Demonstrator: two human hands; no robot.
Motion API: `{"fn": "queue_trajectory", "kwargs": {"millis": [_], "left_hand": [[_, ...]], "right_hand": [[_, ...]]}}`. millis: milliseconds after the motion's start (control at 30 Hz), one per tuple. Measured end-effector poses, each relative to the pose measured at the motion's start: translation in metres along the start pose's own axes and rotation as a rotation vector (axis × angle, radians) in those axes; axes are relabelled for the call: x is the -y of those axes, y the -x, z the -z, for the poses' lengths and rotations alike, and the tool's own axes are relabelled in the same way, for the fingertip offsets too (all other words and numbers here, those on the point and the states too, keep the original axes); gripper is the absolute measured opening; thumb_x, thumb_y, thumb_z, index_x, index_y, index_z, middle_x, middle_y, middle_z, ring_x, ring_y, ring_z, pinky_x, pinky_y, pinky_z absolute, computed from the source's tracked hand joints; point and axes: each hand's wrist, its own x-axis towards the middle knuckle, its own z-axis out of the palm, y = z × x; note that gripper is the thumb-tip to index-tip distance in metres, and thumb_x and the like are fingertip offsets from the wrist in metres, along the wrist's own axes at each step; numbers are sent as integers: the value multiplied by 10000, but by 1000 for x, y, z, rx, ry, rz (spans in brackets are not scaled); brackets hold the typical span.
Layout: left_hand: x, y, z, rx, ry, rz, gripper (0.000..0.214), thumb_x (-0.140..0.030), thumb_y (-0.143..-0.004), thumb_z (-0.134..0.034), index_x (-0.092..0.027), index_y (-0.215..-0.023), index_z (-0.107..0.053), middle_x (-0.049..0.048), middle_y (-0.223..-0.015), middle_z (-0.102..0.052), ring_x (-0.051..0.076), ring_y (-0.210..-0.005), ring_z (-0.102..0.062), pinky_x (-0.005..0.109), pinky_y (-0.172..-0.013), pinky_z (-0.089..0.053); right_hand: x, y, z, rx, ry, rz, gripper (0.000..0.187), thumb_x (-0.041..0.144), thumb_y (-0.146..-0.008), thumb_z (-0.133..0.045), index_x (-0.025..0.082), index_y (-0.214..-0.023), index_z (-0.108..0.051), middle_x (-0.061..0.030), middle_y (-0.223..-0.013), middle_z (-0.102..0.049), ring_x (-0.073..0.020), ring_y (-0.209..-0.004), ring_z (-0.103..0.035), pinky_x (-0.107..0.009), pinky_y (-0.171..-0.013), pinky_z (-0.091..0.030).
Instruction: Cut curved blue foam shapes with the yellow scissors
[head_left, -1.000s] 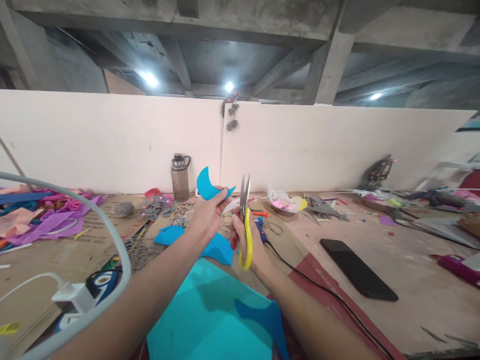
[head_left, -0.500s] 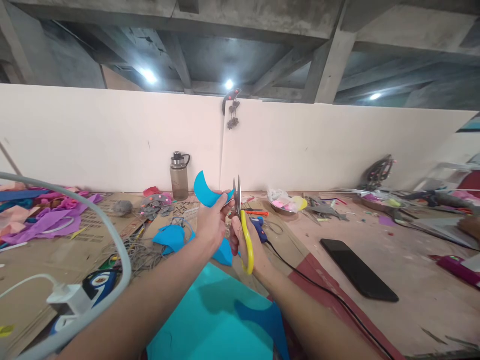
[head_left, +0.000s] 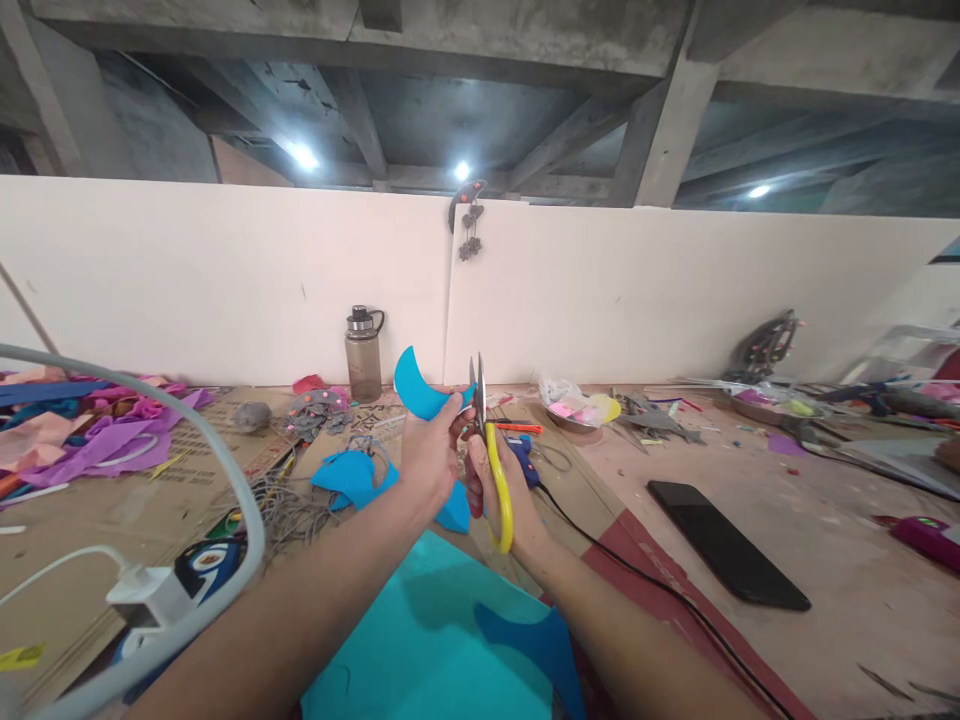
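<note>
My left hand [head_left: 435,445] pinches a blue crescent-shaped piece of felt or similar sheet [head_left: 417,385] by its right end. Around yellow-handled scissors [head_left: 498,490] my right hand [head_left: 491,480] is closed, and their blades point up, slightly parted, beside the crescent's right tip. Whether the blades touch the crescent, I cannot tell. Below my forearms lies a large turquoise sheet [head_left: 420,620], with a darker blue offcut [head_left: 529,640] at its right. More blue scraps [head_left: 345,475] are behind my left forearm. A blue glue gun [head_left: 523,460] is partly hidden by my right hand.
A water bottle [head_left: 364,355] stands by the white partition [head_left: 187,280]. To the right lie a black phone [head_left: 727,545] and a black cable [head_left: 637,570]. A thick grey hose [head_left: 240,470] arches at left, near a white charger plug [head_left: 150,597] and fabric scraps [head_left: 97,440].
The whole view has shifted slightly, so things sit a little further right. Both hands keep their hold, and the scissor blades appear slightly closer together.
</note>
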Motion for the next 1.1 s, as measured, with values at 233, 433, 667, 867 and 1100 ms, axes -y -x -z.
{"fn": "queue_trajectory", "kwargs": {"millis": [233,433,667,867,1100], "left_hand": [[-1,2,-2,-27,-13,6,298,-195,-563,-886,-172,-787,-692,-1,-807,-752,90,-637,-662,232,-669,-517],[-1,2,-1,-37,-4,8,292,-182,-563,-882,-176,-788,-696,-3,-802,-751,96,-639,-663,238,-676,-516],[-2,2,-2,-39,2,7,304,-181,-535,-896,-172,-754,-685,4,-791,-753,98,-627,-655,234,-659,-520],[-1,3,-1,-27,11,17,297,-189,-564,-886,-181,-788,-691,10,-836,-757,100,-647,-660,244,-686,-520],[-1,3,-1,-32,-8,3,255,-177,-587,-866,-172,-789,-710,15,-839,-752,112,-692,-672,255,-713,-531]], "right_hand": [[3,0,1,-29,47,27,369,612,-894,-564,258,-845,-471,65,-545,-415,-118,-401,-366,-281,-374,-321],[2,1,1,-24,27,-8,370,616,-895,-558,260,-844,-467,63,-540,-407,-115,-394,-356,-277,-363,-308],[2,1,-1,-17,-38,-54,411,658,-881,-556,257,-873,-467,82,-539,-368,-101,-377,-328,-267,-350,-302],[6,3,-3,-18,-47,-72,441,680,-882,-532,249,-867,-440,93,-540,-357,-92,-372,-323,-252,-350,-308],[3,3,-2,-29,-11,-33,466,707,-869,-530,245,-900,-475,100,-529,-365,-87,-363,-321,-231,-335,-295]]}}
